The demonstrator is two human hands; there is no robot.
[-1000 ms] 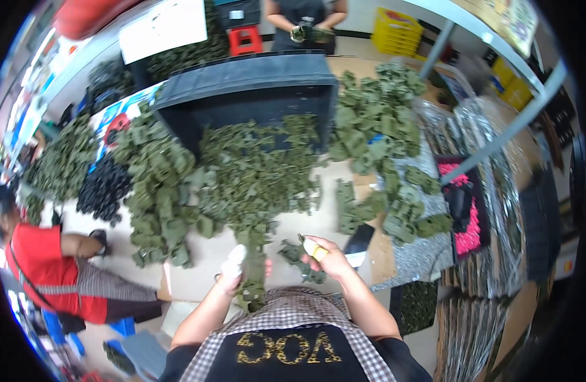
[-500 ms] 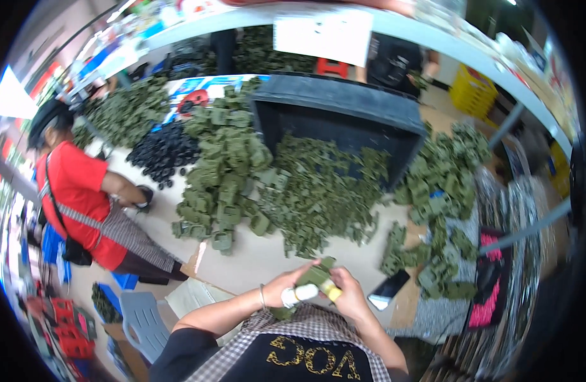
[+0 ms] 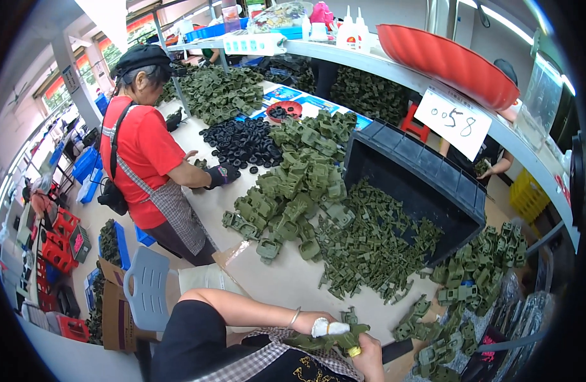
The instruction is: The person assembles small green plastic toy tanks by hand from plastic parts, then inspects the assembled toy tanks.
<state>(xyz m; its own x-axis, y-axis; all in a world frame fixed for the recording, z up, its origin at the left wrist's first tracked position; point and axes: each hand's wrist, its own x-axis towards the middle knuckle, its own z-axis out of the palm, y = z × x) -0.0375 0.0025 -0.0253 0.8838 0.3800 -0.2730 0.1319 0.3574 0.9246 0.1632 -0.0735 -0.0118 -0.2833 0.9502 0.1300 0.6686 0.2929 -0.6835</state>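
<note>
My left hand (image 3: 311, 322), with white wrapping on a finger and a bracelet at the wrist, grips a green plastic toy vehicle part (image 3: 334, 339) close to my apron. The fingers of my right hand (image 3: 370, 358), one with yellow tape, close on the same part from the other side. Beyond my hands on the table lies a heap of small green plastic pieces (image 3: 369, 248), spilling from a tipped black bin (image 3: 415, 181). Left of it is a pile of larger green toy vehicle bodies (image 3: 293, 204).
Black toy wheels (image 3: 242, 141) lie further left, near a co-worker's gloved hand (image 3: 223, 174). More green vehicle parts (image 3: 481, 261) are piled at the right, near a dark phone (image 3: 397, 351). Overhead, a shelf (image 3: 344, 52) carries bottles and a red tray (image 3: 446, 67). A grey chair (image 3: 148, 286) stands lower left.
The view has swung left and up, so the table and co-worker sit lower and further right. Both hands still hold the green part, now near the lower edge.
</note>
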